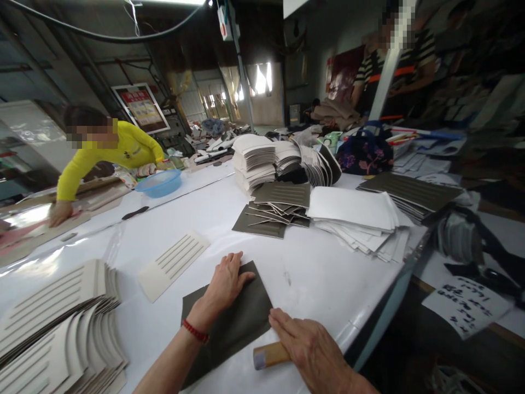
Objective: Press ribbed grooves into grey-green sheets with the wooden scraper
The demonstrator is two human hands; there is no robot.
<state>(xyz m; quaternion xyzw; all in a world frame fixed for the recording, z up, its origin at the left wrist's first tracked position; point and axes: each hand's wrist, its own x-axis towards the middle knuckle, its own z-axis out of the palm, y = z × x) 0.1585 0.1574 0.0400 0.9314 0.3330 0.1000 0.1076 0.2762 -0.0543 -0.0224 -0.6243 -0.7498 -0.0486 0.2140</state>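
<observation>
A dark olive sheet [241, 323] lies on the white table in front of me. My left hand [227, 282] rests flat on its upper part, thumb apart from the fingers. At the sheet's right edge, the fingertips of my right hand [307, 342] touch the corner, pressed together. A short wooden handle [273, 354] with a grey band at its end sticks out from under that palm, seemingly gripped; its other end is hidden. Beyond my left hand lies a single cream panel [174, 262] with raised parallel ribs.
Stacked cream ribbed panels [61, 323] stand at left. Farther back are olive ribbed panels [281, 197], white sheets [353, 210] and curved cream stacks [256, 161]. A blue basin [159, 183] sits near a person in yellow [135, 145], who leans over the table. The table's edge runs along my right.
</observation>
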